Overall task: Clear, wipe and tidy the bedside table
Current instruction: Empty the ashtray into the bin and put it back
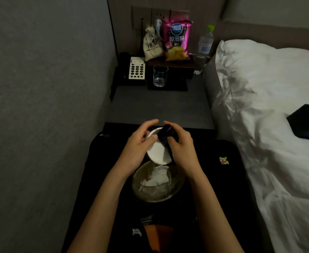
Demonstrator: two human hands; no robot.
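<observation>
Nearest, one lined bin; above it, left hand grips one white dish, right hand clutches one dark object.

White pillow and rumpled white duvet on the bed at right, a dark folded item lying on the covers near the frame's edge. Grey textured wall at left, a switch and socket panel high on the back wall with a white plug in it. Padded brown headboard behind the pillow.
</observation>
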